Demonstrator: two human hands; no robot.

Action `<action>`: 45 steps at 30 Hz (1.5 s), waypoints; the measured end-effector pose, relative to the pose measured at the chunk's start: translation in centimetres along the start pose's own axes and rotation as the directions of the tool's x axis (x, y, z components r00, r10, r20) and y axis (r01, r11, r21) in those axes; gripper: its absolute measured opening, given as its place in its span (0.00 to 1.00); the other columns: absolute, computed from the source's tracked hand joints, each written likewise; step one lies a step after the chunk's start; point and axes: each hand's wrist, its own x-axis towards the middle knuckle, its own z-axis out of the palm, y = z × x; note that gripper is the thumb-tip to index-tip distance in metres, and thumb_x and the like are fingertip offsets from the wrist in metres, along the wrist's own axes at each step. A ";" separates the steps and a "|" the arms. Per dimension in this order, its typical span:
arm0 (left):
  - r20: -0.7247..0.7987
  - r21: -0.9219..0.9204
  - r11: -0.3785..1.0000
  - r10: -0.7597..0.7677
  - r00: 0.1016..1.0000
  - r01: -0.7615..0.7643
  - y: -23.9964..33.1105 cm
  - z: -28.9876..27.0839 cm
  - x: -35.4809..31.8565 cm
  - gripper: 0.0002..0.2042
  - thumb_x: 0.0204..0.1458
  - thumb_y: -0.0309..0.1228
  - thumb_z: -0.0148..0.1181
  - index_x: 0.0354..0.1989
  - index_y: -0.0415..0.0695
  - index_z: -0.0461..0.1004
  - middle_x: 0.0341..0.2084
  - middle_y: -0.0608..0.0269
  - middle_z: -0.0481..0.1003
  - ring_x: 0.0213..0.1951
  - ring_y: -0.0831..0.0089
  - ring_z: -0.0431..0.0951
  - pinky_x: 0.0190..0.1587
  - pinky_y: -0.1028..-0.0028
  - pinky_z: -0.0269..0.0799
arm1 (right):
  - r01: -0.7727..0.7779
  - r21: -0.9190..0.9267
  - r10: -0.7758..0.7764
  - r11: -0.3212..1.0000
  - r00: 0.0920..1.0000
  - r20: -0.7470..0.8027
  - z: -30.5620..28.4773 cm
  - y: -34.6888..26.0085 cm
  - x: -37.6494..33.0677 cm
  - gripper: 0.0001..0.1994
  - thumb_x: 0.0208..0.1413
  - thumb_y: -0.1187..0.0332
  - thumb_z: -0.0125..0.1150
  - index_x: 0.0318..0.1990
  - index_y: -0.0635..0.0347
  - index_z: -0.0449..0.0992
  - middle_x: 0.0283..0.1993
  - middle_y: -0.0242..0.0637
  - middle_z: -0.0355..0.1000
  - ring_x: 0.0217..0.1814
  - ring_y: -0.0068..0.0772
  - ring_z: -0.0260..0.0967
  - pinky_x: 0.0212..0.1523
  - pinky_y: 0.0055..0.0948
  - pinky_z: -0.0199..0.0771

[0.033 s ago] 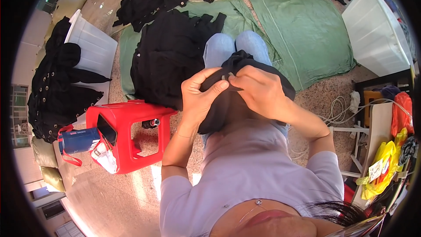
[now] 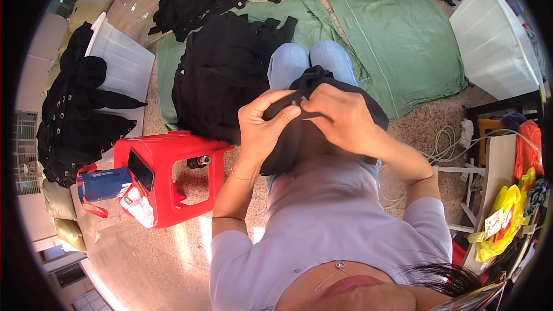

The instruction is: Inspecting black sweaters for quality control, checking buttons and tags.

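Observation:
A black cloth garment (image 2: 282,152) lies bunched over my lap, across my light blue jeans (image 2: 290,62). My left hand (image 2: 262,124) is closed in a pinch on the cloth, thumb against forefinger. Close beside it, almost fingertip to fingertip, my right hand (image 2: 344,116) has its fingers curled over the same garment. Something small and pale shows between the fingertips; whether it is a nail or a separate piece I cannot make out. To the left of my knees rests a heap of black garments (image 2: 222,75).
A red plastic stool (image 2: 170,167) on my left bears a phone (image 2: 141,170) and a blue box (image 2: 105,184). White bins (image 2: 124,72) stand at left and far right. Green cloth (image 2: 397,40) covers the floor ahead. Cables (image 2: 446,144) and a yellow bag (image 2: 504,224) are at right.
My right hand has shifted very slightly at the knuckles. My left hand and the garment look nearly the same.

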 end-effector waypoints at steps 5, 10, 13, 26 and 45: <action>0.063 0.210 0.959 0.180 0.982 -0.189 -0.4 -1.0 0.3 0.08 0.47 0.19 0.67 0.36 0.37 0.79 0.31 0.63 0.78 0.33 0.80 0.75 0.38 0.80 0.70 | -0.407 0.355 0.302 0.842 0.900 0.315 -1.6 0.9 2.3 0.19 0.45 0.77 0.69 0.47 0.62 0.75 0.38 0.37 0.75 0.36 0.29 0.71 0.39 0.28 0.72; 0.111 0.245 0.939 0.222 0.969 -0.243 -0.6 -1.3 0.5 0.07 0.46 0.18 0.66 0.35 0.37 0.79 0.28 0.62 0.78 0.31 0.76 0.75 0.36 0.79 0.70 | -0.338 0.255 0.215 0.906 0.886 0.410 -1.7 1.8 2.5 0.12 0.44 0.71 0.71 0.34 0.64 0.75 0.27 0.41 0.73 0.25 0.30 0.69 0.28 0.31 0.67; 0.017 0.301 0.923 0.244 0.970 -0.238 -0.3 -0.4 -0.1 0.06 0.46 0.17 0.66 0.33 0.37 0.78 0.27 0.61 0.77 0.30 0.74 0.75 0.35 0.79 0.70 | -0.152 0.081 0.144 0.985 0.984 0.106 0.4 0.8 0.7 0.12 0.42 0.72 0.70 0.24 0.64 0.69 0.19 0.40 0.65 0.18 0.40 0.63 0.21 0.34 0.62; 0.250 0.669 0.711 0.056 0.967 -0.214 0.2 -5.3 0.3 0.11 0.46 0.24 0.66 0.39 0.45 0.81 0.21 0.61 0.73 0.26 0.67 0.73 0.32 0.72 0.69 | -0.158 -0.301 0.177 0.940 0.983 0.036 -2.0 3.1 -1.3 0.10 0.45 0.74 0.66 0.37 0.58 0.75 0.37 0.39 0.70 0.36 0.48 0.72 0.34 0.39 0.73; 0.191 -0.165 0.956 -0.212 0.958 0.244 3.4 -3.9 0.5 0.09 0.56 0.29 0.61 0.37 0.34 0.78 0.33 0.69 0.76 0.36 0.83 0.72 0.43 0.82 0.66 | 0.220 -0.315 -0.303 0.923 0.921 -0.245 -4.7 -0.7 -1.6 0.15 0.40 0.80 0.69 0.40 0.67 0.79 0.31 0.40 0.72 0.29 0.36 0.72 0.25 0.28 0.73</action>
